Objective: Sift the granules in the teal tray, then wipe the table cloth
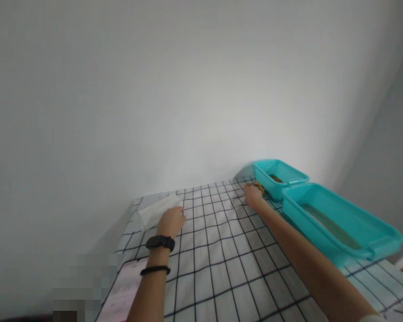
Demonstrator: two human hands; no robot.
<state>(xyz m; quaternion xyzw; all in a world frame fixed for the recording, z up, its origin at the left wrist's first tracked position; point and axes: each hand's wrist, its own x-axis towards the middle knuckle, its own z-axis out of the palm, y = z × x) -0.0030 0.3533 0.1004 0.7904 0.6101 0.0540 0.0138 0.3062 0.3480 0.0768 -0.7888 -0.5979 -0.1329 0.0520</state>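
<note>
My left hand [172,221], with a black watch and a black band on its wrist, is closed at the right edge of a thin white sheet [153,212]. Whether the sheet is paper, cloth or plastic I cannot tell. Farther off, my right hand [254,195] reaches out with its fingers closed on a small yellow-brown item [259,185], blurred and partly covered by the fingers. It is just left of the smaller turquoise bin [272,190], inside which a dark yellowish-brown thing [276,178] lies.
A larger turquoise bin [322,223] stands at the right, beside my right forearm. Under everything lies a white cloth with a black grid [218,250]. A phone with a lit pinkish screen [126,286] lies at the near left. A plain wall [188,89] rises behind.
</note>
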